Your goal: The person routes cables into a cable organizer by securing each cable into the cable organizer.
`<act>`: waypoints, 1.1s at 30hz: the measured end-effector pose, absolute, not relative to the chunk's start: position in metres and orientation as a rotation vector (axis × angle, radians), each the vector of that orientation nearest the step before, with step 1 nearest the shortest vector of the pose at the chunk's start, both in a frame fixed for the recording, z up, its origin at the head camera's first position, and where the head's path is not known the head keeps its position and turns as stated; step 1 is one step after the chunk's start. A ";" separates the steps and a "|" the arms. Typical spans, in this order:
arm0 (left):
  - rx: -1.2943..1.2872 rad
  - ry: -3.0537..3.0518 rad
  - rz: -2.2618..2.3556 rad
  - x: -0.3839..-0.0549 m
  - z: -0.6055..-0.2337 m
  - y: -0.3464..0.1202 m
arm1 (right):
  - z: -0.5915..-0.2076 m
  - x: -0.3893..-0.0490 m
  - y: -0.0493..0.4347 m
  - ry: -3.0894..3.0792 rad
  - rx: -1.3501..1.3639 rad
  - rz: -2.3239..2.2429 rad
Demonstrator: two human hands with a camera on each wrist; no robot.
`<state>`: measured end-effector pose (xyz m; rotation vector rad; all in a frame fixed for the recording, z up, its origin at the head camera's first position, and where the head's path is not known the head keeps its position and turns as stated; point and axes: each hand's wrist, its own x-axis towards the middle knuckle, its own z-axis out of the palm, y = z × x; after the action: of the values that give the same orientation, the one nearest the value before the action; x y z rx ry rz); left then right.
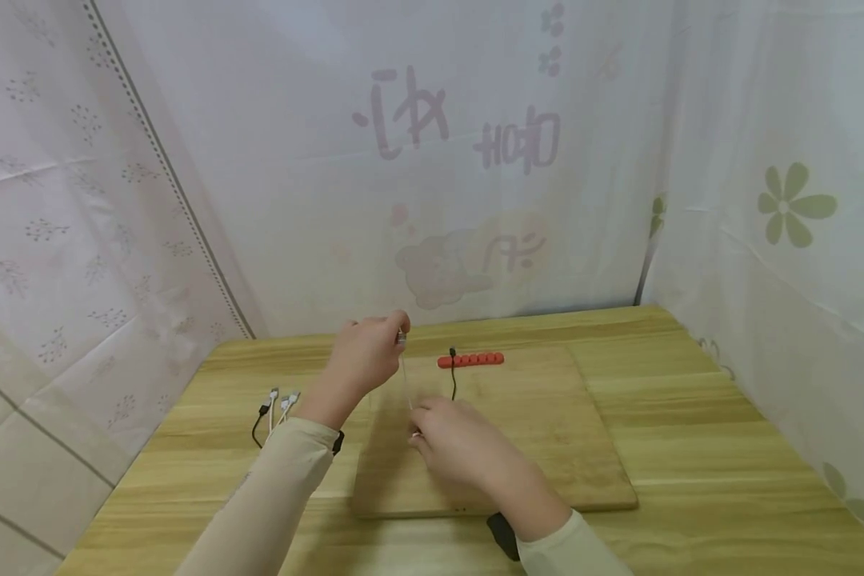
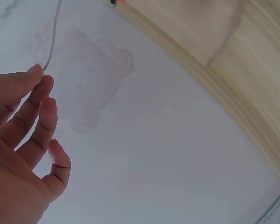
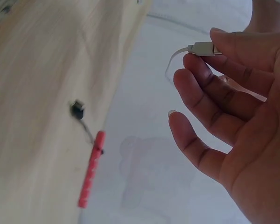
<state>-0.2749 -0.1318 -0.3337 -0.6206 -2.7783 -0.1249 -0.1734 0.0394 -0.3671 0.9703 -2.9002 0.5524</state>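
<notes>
A thin white USB cable (image 1: 406,382) runs between my two hands. High over the far left part of the wooden board, my left hand (image 1: 367,352) pinches one end between thumb and forefinger, with a plug (image 1: 402,338) showing at the fingertips. Lower and nearer, my right hand (image 1: 457,444) pinches the white plug (image 3: 204,48) at the other end, its remaining fingers loosely bent. Beyond the right hand lies a red cable holder (image 1: 482,359) with a row of slots. A black cable (image 1: 454,380) crosses it near its left end.
The wooden board (image 1: 547,448) lies on a wood-grain table (image 1: 691,480). Left of it rest several loose cables, among them a black cable (image 1: 254,432) and white plugs (image 1: 292,397). Patterned curtains (image 1: 295,200) hang behind and at both sides.
</notes>
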 end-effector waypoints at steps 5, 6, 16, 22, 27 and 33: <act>-0.651 -2.768 -0.116 -0.279 -0.335 -0.118 | -0.374 -0.176 0.052 -2.916 0.913 0.647; -0.653 -2.769 -0.114 -0.280 -0.336 -0.115 | -0.375 -0.176 0.055 -2.915 0.908 0.655; -0.692 -2.774 -0.132 -0.292 -0.347 -0.092 | -0.382 -0.184 0.073 -2.929 0.769 0.716; -0.710 -2.798 -0.146 -0.297 -0.350 -0.078 | -0.390 -0.190 0.083 -2.968 0.665 0.723; -0.698 -2.840 -0.155 -0.304 -0.357 -0.068 | -0.398 -0.195 0.088 -2.979 0.650 0.691; -0.683 -2.849 -0.152 -0.317 -0.368 -0.057 | -0.404 -0.203 0.090 -3.005 0.623 0.692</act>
<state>-0.3169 -0.0573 -0.3678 -0.6830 -2.8495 -0.1520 -0.2027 0.0895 -0.4042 0.6230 -3.0045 0.6924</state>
